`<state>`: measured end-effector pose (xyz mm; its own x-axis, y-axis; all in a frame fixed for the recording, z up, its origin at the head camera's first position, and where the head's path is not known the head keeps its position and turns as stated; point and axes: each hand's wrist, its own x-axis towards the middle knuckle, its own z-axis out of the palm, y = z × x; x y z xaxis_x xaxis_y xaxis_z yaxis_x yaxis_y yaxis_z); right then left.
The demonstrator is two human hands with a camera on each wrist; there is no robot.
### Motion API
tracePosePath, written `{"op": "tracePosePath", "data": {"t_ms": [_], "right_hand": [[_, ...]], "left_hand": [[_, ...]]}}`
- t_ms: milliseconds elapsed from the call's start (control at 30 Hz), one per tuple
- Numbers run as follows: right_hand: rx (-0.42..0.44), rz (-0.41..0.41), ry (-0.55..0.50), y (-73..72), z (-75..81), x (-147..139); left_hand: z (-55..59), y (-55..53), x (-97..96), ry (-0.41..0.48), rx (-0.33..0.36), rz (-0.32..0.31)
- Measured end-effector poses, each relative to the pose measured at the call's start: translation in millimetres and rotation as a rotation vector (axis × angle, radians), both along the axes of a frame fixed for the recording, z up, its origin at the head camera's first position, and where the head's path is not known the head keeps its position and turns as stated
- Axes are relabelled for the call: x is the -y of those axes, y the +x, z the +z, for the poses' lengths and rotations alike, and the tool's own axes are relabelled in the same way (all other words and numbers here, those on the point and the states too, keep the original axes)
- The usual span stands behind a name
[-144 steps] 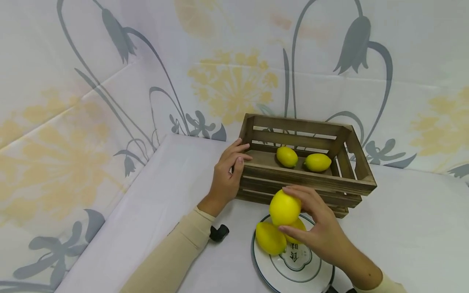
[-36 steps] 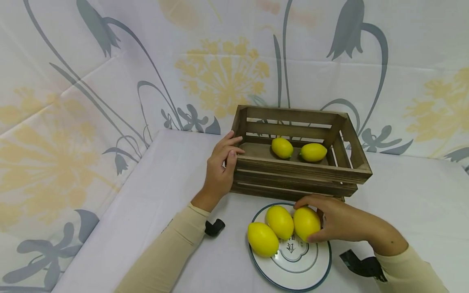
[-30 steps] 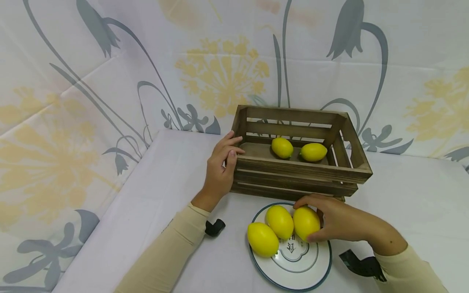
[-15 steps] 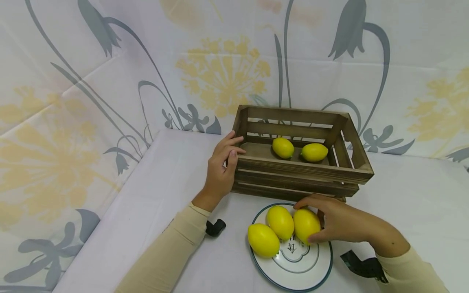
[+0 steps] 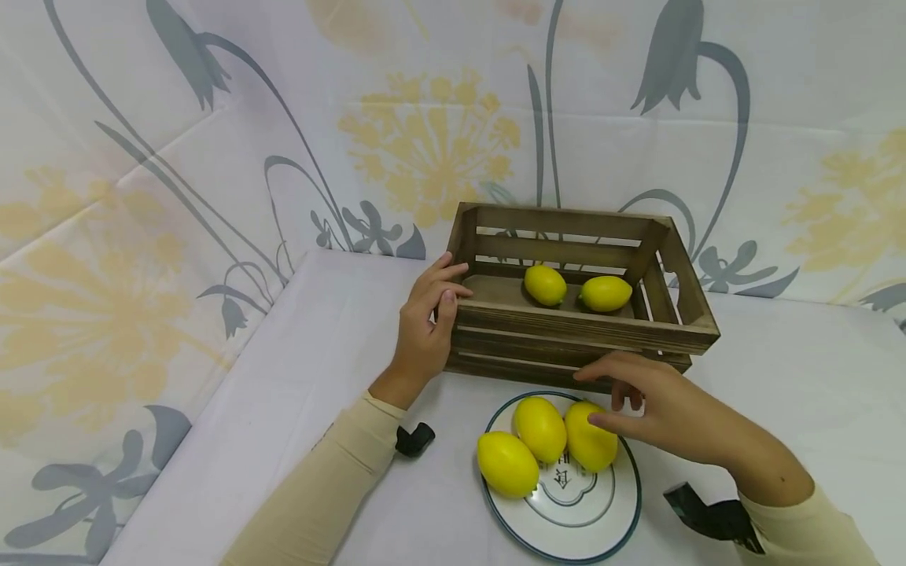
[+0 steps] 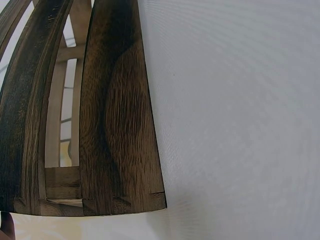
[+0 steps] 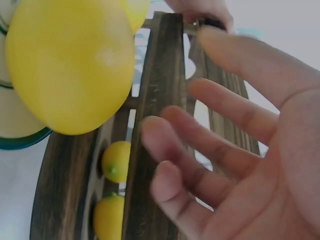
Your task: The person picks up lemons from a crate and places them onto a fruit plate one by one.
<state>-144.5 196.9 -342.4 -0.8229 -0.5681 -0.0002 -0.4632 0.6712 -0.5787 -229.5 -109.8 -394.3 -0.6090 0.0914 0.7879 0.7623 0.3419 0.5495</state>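
Note:
My left hand (image 5: 427,322) grips the near left corner of a brown slatted wooden crate (image 5: 566,318), fingers over its end and thumb at the front rim. Two lemons (image 5: 545,284) lie on the crate floor. In front of it, three larger lemons sit close together on a white plate (image 5: 580,534) with a blue-green rim. My right hand (image 5: 658,409) hovers over the plate's right side, fingers spread and bent, holding nothing. Its thumb overlaps the rightmost lemon (image 5: 591,436) in the head view. The right wrist view shows that lemon (image 7: 70,65) apart from the open fingers.
A white cloth (image 5: 318,377) covers the table, and a flower-printed sheet (image 5: 439,118) rises behind the crate. Black wrist-worn pieces (image 5: 415,440) show by both sleeves. The crate stands right behind the plate.
Earlier my right hand held a lemon above the plate, then set it down beside the other two. It has now let go and lifted slightly up and away. My left hand stays on the crate.

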Motion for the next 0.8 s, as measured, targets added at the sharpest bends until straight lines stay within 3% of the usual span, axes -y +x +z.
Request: {"op": "tracePosePath", "data": {"t_ms": [233,333,600,800], "right_hand": [[-0.334,-0.001,-0.112,4.3,9.7,9.2],[-0.435,-0.014,-0.158,5.7,11.5,12.0],[-0.56,-0.04,-0.29,7.3,16.0,11.2],[-0.611,-0.013,-0.272,-2.7,29.2,10.2]], "left_hand": [[1.7,-0.8,1.7,0.012,-0.003,-0.001],[1.9,0.2,1.1,0.016,0.003,-0.002],[-0.4,2.6,-2.9,-0.013,0.023,0.002],[2.0,1.8,1.3,-0.02,0.013,0.016]]}}
